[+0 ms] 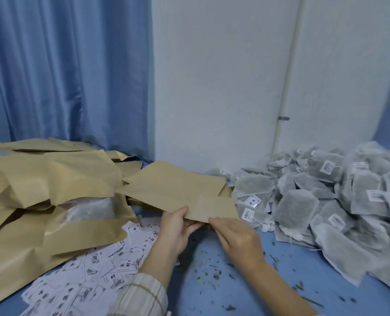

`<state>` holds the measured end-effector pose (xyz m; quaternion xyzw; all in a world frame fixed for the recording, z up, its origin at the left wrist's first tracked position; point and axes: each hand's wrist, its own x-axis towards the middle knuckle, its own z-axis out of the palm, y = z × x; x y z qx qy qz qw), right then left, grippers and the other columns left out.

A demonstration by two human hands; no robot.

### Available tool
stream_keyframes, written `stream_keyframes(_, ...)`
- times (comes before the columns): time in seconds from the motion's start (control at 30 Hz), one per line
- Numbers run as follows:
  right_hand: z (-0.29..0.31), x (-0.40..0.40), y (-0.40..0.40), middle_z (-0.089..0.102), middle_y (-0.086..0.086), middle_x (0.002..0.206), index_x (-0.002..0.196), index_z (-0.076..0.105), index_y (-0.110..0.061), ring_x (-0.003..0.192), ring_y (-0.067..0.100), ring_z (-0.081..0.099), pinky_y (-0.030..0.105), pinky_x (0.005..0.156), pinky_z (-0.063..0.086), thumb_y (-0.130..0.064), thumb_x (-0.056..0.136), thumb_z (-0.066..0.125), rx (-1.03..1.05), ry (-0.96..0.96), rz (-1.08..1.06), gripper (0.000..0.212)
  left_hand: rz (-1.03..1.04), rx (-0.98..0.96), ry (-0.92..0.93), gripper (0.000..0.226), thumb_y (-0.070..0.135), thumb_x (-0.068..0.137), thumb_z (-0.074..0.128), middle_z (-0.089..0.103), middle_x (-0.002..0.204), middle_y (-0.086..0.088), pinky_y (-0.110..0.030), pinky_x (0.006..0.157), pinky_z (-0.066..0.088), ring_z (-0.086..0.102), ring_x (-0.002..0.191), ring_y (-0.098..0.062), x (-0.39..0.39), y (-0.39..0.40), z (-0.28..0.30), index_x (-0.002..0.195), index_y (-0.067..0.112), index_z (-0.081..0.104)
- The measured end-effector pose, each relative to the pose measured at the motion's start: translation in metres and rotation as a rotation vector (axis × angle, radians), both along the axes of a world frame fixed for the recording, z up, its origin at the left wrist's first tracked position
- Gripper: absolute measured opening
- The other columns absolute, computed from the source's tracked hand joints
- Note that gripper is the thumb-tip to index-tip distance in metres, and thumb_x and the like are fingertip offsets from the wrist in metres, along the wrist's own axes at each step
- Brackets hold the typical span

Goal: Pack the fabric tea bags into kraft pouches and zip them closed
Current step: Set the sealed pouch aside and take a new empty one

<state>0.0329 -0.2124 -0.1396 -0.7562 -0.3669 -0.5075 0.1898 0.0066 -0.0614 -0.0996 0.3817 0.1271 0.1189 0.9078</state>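
A flat kraft pouch lies at the centre on a low stack of empty pouches. My left hand pinches its near edge, thumb on top and fingers underneath. My right hand touches the same near edge from the right with its fingertips. A big heap of grey fabric tea bags with white labels fills the right side of the blue table.
Filled kraft pouches, some with clear windows, are piled at the left. Loose white printed labels are scattered in front of them. Tea crumbs dot the blue table. A blue curtain and a white wall stand behind.
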Motion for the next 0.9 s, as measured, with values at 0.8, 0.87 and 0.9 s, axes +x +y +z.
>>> stream_keyframes(0.8, 0.009, -0.105, -0.122, 0.068, 0.01, 0.068, 0.08, 0.063, -0.001, 0.055, 0.017, 0.064, 0.022, 0.045, 0.052, -0.002, 0.086, 0.056, 1.275, 1.482, 0.288, 0.009, -0.571, 1.927, -0.089, 0.121, 0.057, 0.057, 0.077, -0.01, 0.158, 0.005, -0.049, 0.116, 0.0, -0.012, 0.145, -0.02, -0.101, -0.092, -0.034, 0.144, 0.049, -0.007)
stream_keyframes(0.87, 0.0, -0.108, -0.123, 0.069, 0.009, 0.068, 0.084, 0.064, -0.001, 0.057, 0.016, 0.066, 0.023, 0.047, 0.054, -0.003, 0.085, 0.059, 1.318, 1.534, 0.33, 0.006, -0.604, 1.811, -0.136, 0.112, 0.067, 0.058, 0.067, -0.005, 0.158, 0.005, -0.045, 0.117, 0.002, -0.008, 0.145, -0.017, -0.102, -0.112, -0.035, 0.146, 0.046, 0.001)
stream_keyframes(0.9, -0.002, -0.108, -0.123, 0.069, 0.009, 0.065, 0.084, 0.064, -0.001, 0.055, 0.015, 0.066, 0.023, 0.046, 0.054, -0.003, 0.085, 0.06, 1.332, 1.548, 0.355, 0.005, -0.561, 1.693, -0.158, 0.101, 0.067, 0.065, 0.062, 0.004, 0.159, 0.004, -0.042, 0.118, 0.006, -0.001, 0.146, -0.015, -0.101, -0.122, -0.034, 0.147, 0.042, 0.011)
